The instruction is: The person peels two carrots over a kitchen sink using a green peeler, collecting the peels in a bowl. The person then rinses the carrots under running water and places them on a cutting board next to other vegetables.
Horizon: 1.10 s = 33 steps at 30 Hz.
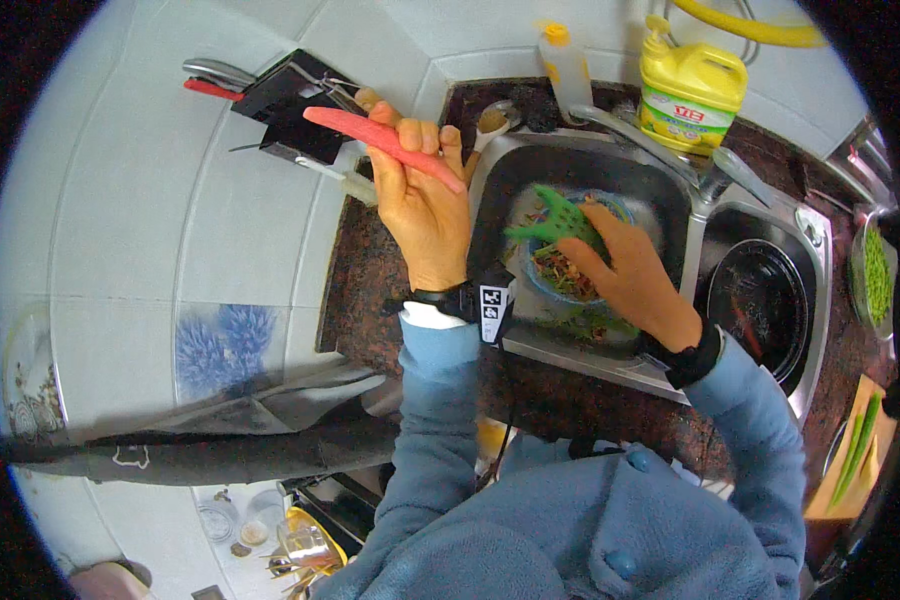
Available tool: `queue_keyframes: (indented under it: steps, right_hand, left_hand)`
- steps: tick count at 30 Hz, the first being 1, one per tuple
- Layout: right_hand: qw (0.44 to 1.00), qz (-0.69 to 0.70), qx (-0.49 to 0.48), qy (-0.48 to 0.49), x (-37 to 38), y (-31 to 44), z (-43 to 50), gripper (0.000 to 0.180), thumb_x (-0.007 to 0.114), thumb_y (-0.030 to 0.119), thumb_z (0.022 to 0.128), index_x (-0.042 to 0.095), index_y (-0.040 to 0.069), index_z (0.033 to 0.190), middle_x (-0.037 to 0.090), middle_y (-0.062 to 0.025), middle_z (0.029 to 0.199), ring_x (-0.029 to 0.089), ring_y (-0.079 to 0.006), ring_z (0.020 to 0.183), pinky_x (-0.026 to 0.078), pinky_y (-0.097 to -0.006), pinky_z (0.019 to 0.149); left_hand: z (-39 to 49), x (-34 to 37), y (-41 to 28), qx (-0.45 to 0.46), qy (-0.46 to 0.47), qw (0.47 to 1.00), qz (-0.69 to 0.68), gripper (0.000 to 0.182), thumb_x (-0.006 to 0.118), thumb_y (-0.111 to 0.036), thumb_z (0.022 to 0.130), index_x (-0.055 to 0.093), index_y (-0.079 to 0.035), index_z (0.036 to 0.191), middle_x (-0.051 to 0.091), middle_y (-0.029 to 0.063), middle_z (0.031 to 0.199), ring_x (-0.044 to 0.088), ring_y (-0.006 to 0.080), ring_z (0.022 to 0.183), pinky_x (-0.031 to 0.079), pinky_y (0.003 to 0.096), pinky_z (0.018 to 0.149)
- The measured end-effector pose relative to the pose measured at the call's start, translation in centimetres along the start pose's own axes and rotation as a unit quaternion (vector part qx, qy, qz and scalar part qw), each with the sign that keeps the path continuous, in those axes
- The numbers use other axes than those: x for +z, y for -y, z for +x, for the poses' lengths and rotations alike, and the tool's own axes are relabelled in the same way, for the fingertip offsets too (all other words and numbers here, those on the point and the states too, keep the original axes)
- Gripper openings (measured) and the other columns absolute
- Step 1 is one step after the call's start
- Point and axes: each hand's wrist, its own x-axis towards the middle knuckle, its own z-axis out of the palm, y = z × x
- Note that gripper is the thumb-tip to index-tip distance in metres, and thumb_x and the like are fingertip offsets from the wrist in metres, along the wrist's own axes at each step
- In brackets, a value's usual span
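My left hand [424, 187] holds a long, pale red-orange root, likely a peeled carrot [386, 142], raised left of the sink. In my right hand [630, 270] is a green plastic tool with holes, perhaps a peeler or grater [562, 217], above the left sink basin [495, 217]. Beneath it, a blue-rimmed basket or bowl [544, 289] in the basin contains peelings and green scraps [566, 274]. More green scraps lie on the basin floor in front of it.
A faucet [645, 142] reaches over the basin. Behind stand a yellow detergent jug [690, 97] and a clear bottle [566, 71]. A knife rack [292, 97] hangs at left. The right basin holds a dark round pan [757, 300]. At far right are green beans or peas [877, 277] and a cutting board [832, 499].
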Motion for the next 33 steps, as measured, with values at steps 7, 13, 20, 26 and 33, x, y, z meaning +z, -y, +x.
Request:
queue_keyframes:
  steps: [7,13,20,26,33]
  right_hand:
    - [0.988,-0.033,0.124,0.085,-0.1,-7.0,-1.3,0.042,0.056,0.035,0.09,0.053,0.001,0.113,0.062,-0.0252,0.096,0.06,-0.0401,0.092,0.048,-0.0416,0.076]
    - [0.941,0.181,0.25,0.141,-1.2,-7.8,-1.4,0.039,0.054,0.035,0.093,0.053,0.003,0.116,0.062,-0.0097,0.091,0.061,-0.0194,0.079,0.048,-0.029,0.066]
    - [0.702,0.624,0.312,0.145,-1.7,-5.7,-1.6,0.055,0.044,0.05,0.094,0.039,0.013,0.135,0.05,0.0003,0.084,0.038,-0.0093,0.059,0.032,-0.0236,0.054]
    - [0.731,0.573,0.327,0.175,-0.8,-5.3,-1.8,0.055,0.038,0.054,0.095,0.041,0.014,0.132,0.049,-0.001,0.081,0.035,-0.0088,0.053,0.031,-0.0248,0.05]
    - [0.679,0.591,0.416,0.132,-1.2,-5.1,-1.8,0.053,0.038,0.048,0.097,0.044,0.004,0.126,0.046,-0.0021,0.074,0.035,-0.0062,0.048,0.028,-0.0201,0.042]
  left_hand:
    - [0.5,-1.0,0.1,-0.087,-0.05,0.955,-0.281,0.027,0.044,-0.019,0.097,0.049,-0.004,0.118,0.042,0.002,0.084,0.041,0.0156,0.08,0.032,0.0322,0.083]
    - [-1.3,-2.3,0.1,-0.156,-0.09,0.977,-0.117,0.03,0.049,-0.027,0.096,0.048,-0.007,0.118,0.043,0.0012,0.082,0.042,0.0157,0.077,0.038,0.0316,0.078]
    - [-5.3,-4.8,0.3,-0.257,-0.116,0.96,0.006,0.036,0.045,-0.027,0.098,0.045,0.0,0.122,0.044,0.0015,0.08,0.04,0.0095,0.062,0.033,0.0215,0.049]
    - [-6.6,-5.0,-0.2,-0.28,-0.114,0.949,0.091,0.037,0.049,-0.028,0.096,0.047,-0.001,0.121,0.046,0.0001,0.076,0.036,0.005,0.053,0.028,0.0172,0.043]
    - [-7.0,-6.3,-0.1,-0.307,-0.149,0.938,0.062,0.035,0.046,-0.032,0.098,0.05,-0.002,0.116,0.046,-0.0008,0.073,0.035,0.0039,0.052,0.027,0.0192,0.044]
